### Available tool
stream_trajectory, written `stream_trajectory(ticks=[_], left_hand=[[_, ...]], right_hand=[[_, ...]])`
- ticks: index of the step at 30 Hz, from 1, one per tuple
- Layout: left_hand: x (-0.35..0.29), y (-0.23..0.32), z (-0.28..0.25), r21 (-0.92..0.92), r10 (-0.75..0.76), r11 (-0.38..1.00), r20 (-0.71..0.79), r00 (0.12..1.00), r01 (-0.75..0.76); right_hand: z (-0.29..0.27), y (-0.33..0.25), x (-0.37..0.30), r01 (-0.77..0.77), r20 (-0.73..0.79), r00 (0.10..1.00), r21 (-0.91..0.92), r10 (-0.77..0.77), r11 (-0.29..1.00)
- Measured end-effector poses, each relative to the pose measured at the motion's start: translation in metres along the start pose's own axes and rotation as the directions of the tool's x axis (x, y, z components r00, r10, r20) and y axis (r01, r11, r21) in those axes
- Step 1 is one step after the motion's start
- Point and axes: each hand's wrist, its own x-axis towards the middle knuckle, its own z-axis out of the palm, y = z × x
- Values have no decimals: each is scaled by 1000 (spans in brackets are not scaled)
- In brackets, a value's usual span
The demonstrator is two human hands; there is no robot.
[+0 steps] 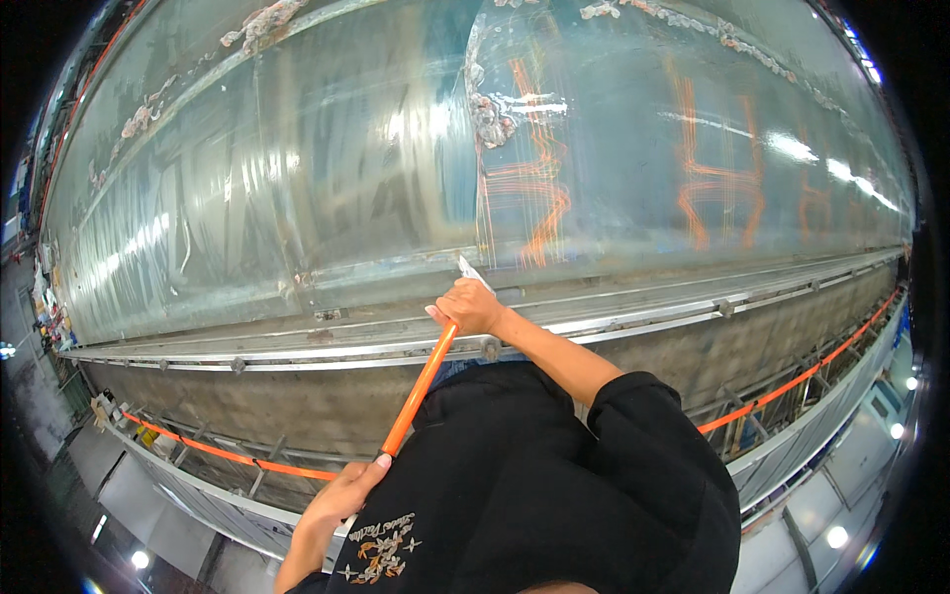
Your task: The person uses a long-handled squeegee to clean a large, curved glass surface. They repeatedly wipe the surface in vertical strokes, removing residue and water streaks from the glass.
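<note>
Both my hands are closed on a long tool with an orange handle [421, 388]. My right hand [469, 306] wraps round its upper part, near the edge of a large glossy grey-green panel [356, 198]. My left hand [343, 492] grips the lower end beside my black top. Past my right fist a narrow pale tip [469, 268] points at the panel's near border; whether it touches cannot be told. Orange scribbled lines [539, 188] mark the panel ahead. A lumpy, pinkish-grey bead [489, 119] runs along a seam beyond the tip.
A metal rail [584, 324] follows the panel's near edge, right in front of my body. Behind it runs a brownish strip [277, 396]. Orange bands [233, 455] line a railing at both sides. More lumpy residue [262, 22] sits on the panel's far seams.
</note>
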Motion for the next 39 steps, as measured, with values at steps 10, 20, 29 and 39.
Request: stream_trajectory(ticks=[10,20,29,39], left_hand=[[-25,210,-60,-220,-101,966,160,982,136],[-41,428,-137,-315,-43,949,-76,996,17],[10,334,-102,-489,220,866,192,956,-101],[5,-19,34,-531,116,847,106,988,-42]], right_hand=[[-51,129,139,30,-251,967,-48,-41,998],[-121,295,324,123,-296,941,-148,-162,981],[-126,267,295,48,140,990,-118,-31,992],[3,5,57,119,200,970,104,-138,987]])
